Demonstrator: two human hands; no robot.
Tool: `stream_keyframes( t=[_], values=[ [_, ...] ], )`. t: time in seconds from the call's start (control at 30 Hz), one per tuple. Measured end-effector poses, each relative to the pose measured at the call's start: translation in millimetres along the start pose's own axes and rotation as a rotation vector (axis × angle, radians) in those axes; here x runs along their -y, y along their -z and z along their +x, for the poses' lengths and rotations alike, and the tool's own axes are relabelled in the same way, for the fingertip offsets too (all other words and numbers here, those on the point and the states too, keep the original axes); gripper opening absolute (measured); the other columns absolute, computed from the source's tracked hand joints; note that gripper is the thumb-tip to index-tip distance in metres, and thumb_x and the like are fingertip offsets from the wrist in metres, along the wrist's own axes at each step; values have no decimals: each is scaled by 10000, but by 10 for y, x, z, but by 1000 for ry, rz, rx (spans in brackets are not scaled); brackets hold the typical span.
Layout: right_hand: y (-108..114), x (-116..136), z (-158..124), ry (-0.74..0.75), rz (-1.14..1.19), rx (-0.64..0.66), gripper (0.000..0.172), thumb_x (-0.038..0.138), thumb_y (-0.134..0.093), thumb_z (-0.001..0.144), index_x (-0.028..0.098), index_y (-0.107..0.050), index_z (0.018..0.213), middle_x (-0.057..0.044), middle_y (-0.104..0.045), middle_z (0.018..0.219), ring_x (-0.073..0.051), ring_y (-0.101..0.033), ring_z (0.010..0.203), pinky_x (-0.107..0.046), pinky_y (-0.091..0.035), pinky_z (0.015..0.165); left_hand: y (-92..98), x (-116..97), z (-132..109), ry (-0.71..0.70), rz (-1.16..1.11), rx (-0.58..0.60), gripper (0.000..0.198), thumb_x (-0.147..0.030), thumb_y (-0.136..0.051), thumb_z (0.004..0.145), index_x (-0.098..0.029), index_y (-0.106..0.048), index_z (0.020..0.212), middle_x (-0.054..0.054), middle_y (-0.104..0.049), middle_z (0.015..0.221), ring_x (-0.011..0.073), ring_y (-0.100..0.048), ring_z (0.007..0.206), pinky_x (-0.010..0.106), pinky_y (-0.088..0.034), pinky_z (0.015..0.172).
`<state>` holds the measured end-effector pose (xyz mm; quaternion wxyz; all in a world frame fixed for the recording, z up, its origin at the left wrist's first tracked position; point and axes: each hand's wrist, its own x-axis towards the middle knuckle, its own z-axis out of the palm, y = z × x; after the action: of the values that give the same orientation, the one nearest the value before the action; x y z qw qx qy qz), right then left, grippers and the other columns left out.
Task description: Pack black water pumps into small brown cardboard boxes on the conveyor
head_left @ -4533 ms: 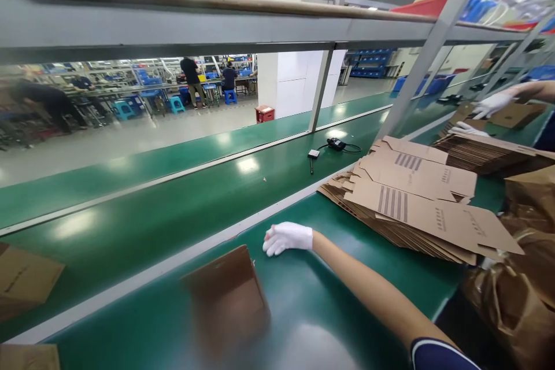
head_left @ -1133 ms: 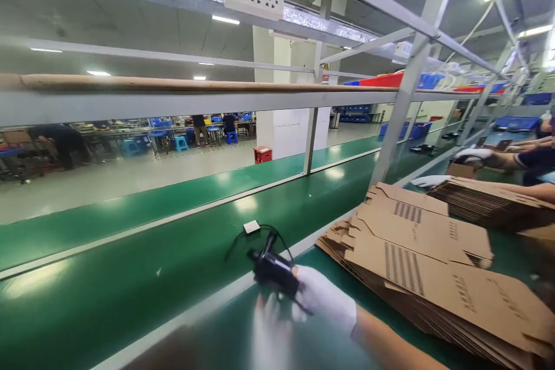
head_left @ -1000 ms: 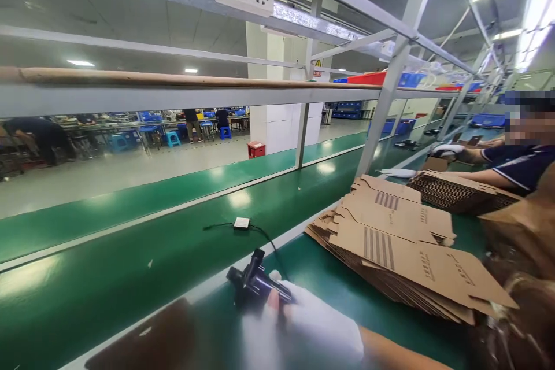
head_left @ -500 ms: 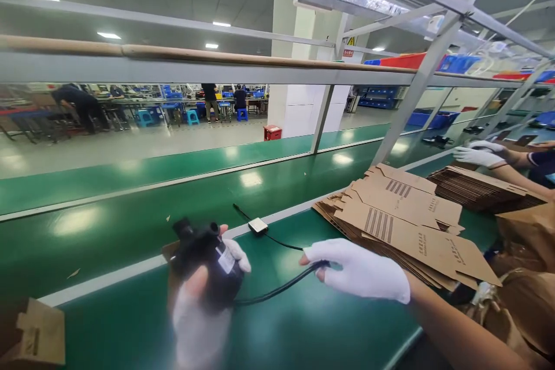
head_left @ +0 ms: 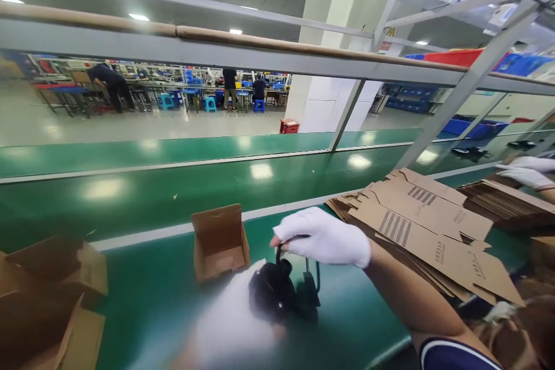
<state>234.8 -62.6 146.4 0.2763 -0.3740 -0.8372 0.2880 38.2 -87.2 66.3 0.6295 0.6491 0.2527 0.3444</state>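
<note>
My right hand (head_left: 323, 237), in a white glove, is closed in a pinch on the looped black cable (head_left: 313, 277) of a small black device (head_left: 271, 296). My left hand (head_left: 229, 326), also gloved and blurred by motion, grips the device from below, just over the green worktop (head_left: 165, 300). A small open brown carton (head_left: 219, 240) stands on the worktop directly behind and left of the device. Right of my right hand lies a stack of flat cardboard blanks (head_left: 427, 225).
Assembled brown cartons (head_left: 47, 289) sit at the lower left. A green conveyor belt (head_left: 173, 196) runs behind the worktop under a grey metal frame (head_left: 459, 92). A co-worker's gloved hand (head_left: 526, 176) rests on another cardboard stack (head_left: 507, 205) far right. People work far behind.
The device came off the belt into my left hand. My right hand has gathered the stretched cable into a loop above the device. The view has turned left, showing the open carton.
</note>
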Motion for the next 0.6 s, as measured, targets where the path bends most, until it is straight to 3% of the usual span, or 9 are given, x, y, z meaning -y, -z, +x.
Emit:
stream_keyframes(
  t=[0.1, 0.2, 0.27, 0.37, 0.47, 0.53, 0.6],
  values=[
    [-188, -290, 155, -198, 287, 197, 202, 323, -665, 754, 156, -719, 853, -7, -665, 742, -140, -612, 701, -224, -493, 651, 21, 4, -90, -15, -13, -25, 533, -447, -794, 546, -79, -660, 907, 106, -655, 809, 302, -623, 816, 471, -491, 793],
    [-372, -383, 160, -312, 443, 202, 354, 434, -545, 843, 124, -688, 935, 0, -602, 638, -109, -527, 544, -204, -422, 502, 78, 55, -111, -55, -34, -152, 622, -479, -771, 582, -89, -625, 1045, 141, -654, 972, 335, -595, 991, 507, -433, 915],
    [-433, -309, 129, -254, 379, 196, 389, 449, -480, 877, 150, -645, 1062, -24, -635, 784, -139, -573, 664, -231, -463, 586, 91, 68, -85, -81, -63, -255, 582, -444, -780, 593, -122, -625, 1052, 140, -657, 1015, 326, -593, 1019, 481, -436, 946],
    [-427, -147, 111, -176, 220, 212, 520, 374, -631, 771, 204, -538, 1253, -48, -612, 1105, -227, -570, 1004, -306, -481, 822, 74, 40, -48, -98, -105, -368, 486, -394, -802, 587, -147, -650, 976, 106, -686, 897, 312, -629, 933, 450, -492, 889],
    [-406, -71, 157, -223, 126, 219, 692, 281, -700, 683, 203, -476, 1333, -41, -617, 1126, -232, -587, 988, -312, -493, 833, 64, 53, -83, -104, -100, -459, 525, -379, -799, 604, -169, -624, 1052, 99, -686, 941, 304, -633, 936, 417, -513, 860],
    [-416, -58, 222, -232, 88, 178, 652, 268, -669, 702, 198, -493, 1326, -29, -644, 1073, -209, -612, 916, -303, -501, 815, 84, 161, -153, -102, -63, -541, 595, -370, -759, 668, -192, -540, 1193, 109, -646, 1101, 295, -603, 1033, 396, -493, 903],
    [-439, -48, 314, -228, 15, 102, 594, 280, -638, 729, 206, -519, 1307, -17, -660, 1032, -193, -623, 863, -301, -501, 800, 118, 370, -242, -87, 119, -625, 608, -352, -684, 754, -209, -438, 1292, 120, -575, 1232, 294, -546, 1135, 416, -448, 964]
  ],
)
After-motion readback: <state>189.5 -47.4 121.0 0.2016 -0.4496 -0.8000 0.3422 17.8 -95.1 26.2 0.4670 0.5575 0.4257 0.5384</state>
